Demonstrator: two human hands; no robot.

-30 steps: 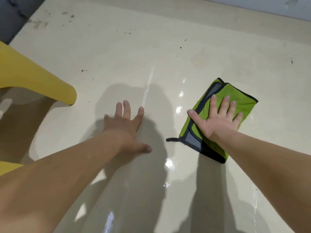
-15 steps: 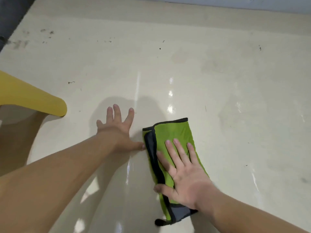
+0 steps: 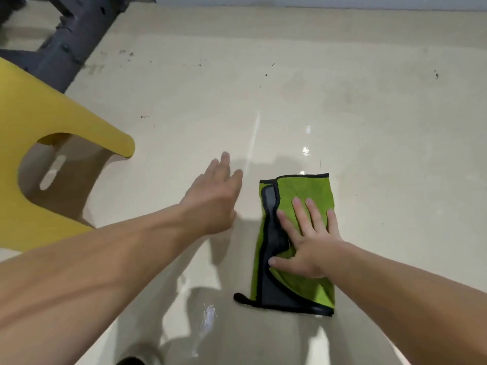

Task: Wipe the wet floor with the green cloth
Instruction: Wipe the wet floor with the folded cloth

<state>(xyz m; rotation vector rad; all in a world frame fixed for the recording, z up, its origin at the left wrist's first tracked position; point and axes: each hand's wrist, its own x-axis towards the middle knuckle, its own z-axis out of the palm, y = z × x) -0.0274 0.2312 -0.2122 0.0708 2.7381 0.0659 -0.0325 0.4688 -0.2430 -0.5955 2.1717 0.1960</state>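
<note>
The green cloth [image 3: 308, 192], folded, with a grey inner side and black trim, lies flat on the glossy cream floor [image 3: 369, 143]. My right hand [image 3: 307, 241] presses on its middle with straight, spread fingers. My left hand [image 3: 214, 198] is just left of the cloth, fingers straight and together; whether it touches the floor I cannot tell. Wet shine shows on the floor [image 3: 208, 317] below the hands and as glints [image 3: 305, 150] beyond the cloth.
A yellow plastic chair [image 3: 52, 133] stands at the left, one leg end close to my left hand. A dark metal frame [image 3: 71, 35] is at the far left top. A wall base runs along the top edge. Small dark specks [image 3: 266, 74] dot the far floor.
My right hand slid the cloth from the right towards me and the left hand, then pushed it a little forward. The left hand's fingers have closed together and tilted. The view has shifted.
</note>
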